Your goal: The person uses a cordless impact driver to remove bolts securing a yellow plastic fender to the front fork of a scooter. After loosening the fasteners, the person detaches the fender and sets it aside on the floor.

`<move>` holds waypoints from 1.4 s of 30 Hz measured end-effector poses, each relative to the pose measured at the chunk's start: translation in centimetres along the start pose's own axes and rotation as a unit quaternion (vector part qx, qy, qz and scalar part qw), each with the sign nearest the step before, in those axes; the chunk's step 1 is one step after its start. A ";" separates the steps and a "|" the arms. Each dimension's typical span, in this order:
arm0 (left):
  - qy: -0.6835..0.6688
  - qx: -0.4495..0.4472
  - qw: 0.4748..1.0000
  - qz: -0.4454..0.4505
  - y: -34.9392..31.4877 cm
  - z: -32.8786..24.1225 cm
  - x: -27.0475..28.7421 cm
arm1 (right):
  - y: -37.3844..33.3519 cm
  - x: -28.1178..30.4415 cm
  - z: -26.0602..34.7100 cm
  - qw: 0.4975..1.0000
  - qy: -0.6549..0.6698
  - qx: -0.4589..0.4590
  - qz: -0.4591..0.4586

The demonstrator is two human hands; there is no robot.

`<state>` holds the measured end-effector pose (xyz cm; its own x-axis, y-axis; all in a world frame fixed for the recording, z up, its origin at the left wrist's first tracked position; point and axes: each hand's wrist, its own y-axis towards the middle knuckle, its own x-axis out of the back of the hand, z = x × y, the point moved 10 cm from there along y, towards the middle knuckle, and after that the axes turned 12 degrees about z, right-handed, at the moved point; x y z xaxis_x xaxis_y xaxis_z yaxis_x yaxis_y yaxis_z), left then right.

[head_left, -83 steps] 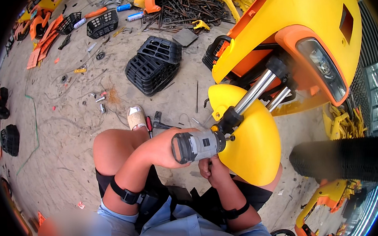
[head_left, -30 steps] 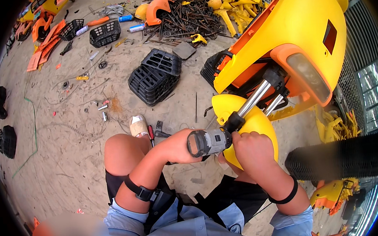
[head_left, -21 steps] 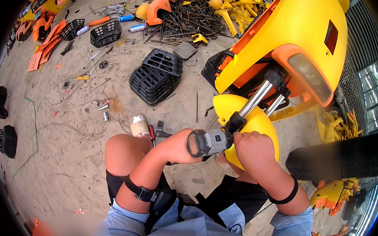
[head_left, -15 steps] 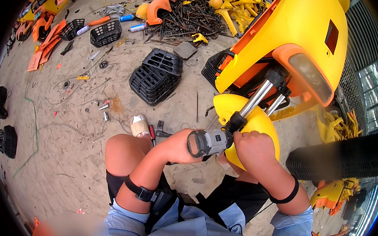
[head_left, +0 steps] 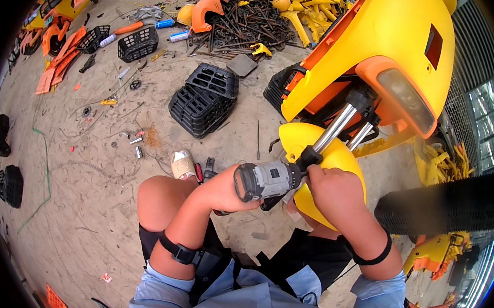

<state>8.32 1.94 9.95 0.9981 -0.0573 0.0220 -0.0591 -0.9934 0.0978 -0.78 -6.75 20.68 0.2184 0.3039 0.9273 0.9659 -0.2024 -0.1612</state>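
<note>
A grey and black cordless impact driver (head_left: 269, 180) is gripped in my left hand (head_left: 229, 190), its nose toward the black lower end of a chrome fork leg (head_left: 337, 127). My right hand (head_left: 337, 194) is closed beside the driver's nose, over a yellow mudguard (head_left: 339, 159). What its fingers hold is hidden. The fork comes out of a large yellow body shell (head_left: 385, 47) with an orange-framed headlight (head_left: 405, 100). A red-handled tool (head_left: 199, 173) lies on the ground beside my shoe, partly behind my left arm.
Black plastic baskets (head_left: 204, 100) stand ahead of me. Farther off is a heap of rusty metal parts (head_left: 249, 28) with yellow panels. A stack of black baskets (head_left: 445, 207) stands at the right. Spray cans (head_left: 180, 37) and a green cord (head_left: 46, 162) lie on the ground.
My left hand and the driver have shifted slightly left, and the driver's body has turned a little. The blurred shape at the lower left has gone from view.
</note>
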 end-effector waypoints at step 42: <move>-0.567 0.074 0.647 -0.505 -2.6 11.9 2.8 | -5.2 -27.3 13.8 0.223 0.941 -0.160 0.199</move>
<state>11.46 3.14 -2.12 -0.0972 0.6750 -0.7314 0.5510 -0.5754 -0.6043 -9.87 -1.16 -8.41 -0.4575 -0.6655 -0.5898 0.7966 -0.0119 -0.6044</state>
